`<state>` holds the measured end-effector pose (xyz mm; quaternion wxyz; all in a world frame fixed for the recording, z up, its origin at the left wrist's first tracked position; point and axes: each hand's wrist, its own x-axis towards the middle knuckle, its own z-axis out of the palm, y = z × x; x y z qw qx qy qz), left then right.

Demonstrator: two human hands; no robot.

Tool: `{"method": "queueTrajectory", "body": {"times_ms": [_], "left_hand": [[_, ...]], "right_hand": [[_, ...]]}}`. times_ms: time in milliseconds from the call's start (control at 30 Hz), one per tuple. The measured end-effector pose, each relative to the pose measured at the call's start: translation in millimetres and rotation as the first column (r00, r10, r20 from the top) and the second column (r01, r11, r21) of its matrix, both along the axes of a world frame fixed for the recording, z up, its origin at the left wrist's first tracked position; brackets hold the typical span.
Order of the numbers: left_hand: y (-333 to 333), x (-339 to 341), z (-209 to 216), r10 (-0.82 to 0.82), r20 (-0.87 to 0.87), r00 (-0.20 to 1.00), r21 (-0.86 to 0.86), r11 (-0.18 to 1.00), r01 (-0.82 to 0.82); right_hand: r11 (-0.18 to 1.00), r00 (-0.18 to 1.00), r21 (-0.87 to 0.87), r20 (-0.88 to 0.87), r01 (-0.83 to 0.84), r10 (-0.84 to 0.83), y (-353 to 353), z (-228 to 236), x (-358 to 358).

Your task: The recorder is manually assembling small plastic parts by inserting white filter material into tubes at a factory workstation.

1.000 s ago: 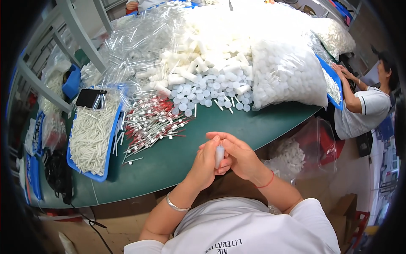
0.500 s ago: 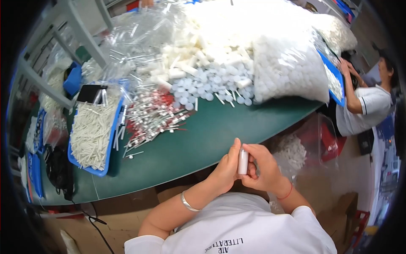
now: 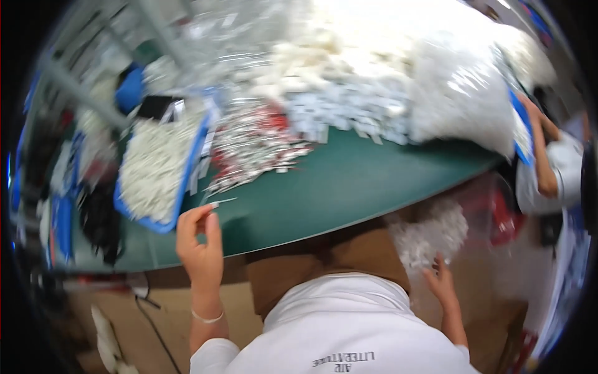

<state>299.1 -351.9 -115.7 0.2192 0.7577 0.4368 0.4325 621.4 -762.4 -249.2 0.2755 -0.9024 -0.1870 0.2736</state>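
Note:
My left hand [image 3: 200, 246] reaches over the table's front edge, thumb and forefinger curved and a little apart. At its fingertips lies a thin rod with a small white piece at one end [image 3: 225, 201], on the green tabletop; whether they touch is blurred. My right hand [image 3: 443, 285] is low at the right, fingers spread and nothing visible in it. Just beyond it is a clear plastic bag of small white parts [image 3: 436, 234], below table height. Past my left hand lies a pile of thin silvery-white and red rods [image 3: 255, 146].
A blue tray [image 3: 163, 225] of white sticks stands left of the rod pile. Pale round caps [image 3: 349, 109], white cylinders and a full clear bag [image 3: 458, 93] cover the table's far side. A co-worker [image 3: 554, 168] is at the right. The green table [image 3: 349, 181] curves along the front.
My hands have parted from the white cylinder they held together, which I no longer see. The left went left to the loose rod, the right down toward the bag. The view has shifted.

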Motion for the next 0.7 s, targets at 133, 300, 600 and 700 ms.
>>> {"method": "queueTrajectory", "body": {"times_ms": [133,300,600,700], "left_hand": [[-1.7,-31.7,-9.9,0.069,-0.212,0.975,0.057,0.997,-0.058],[11.3,-23.2,-15.8,0.083,-0.386,0.919,0.276,0.961,0.029],[35.0,3.8,-8.8,-0.109,-0.266,0.958,0.172,0.972,0.158],[23.2,23.1,5.6,-0.190,-0.031,0.981,-0.122,0.975,0.185]], "right_hand": [[0.871,0.942,0.388,0.263,-0.302,0.209,94.7,78.8,-5.5],[0.456,0.637,0.445,0.523,-0.770,0.566,244.1,146.3,-41.7],[0.089,0.392,0.412,0.748,-0.907,0.535,384.3,145.8,-129.2],[0.289,0.642,0.688,0.332,-0.666,0.691,375.1,147.9,-121.9]]}}
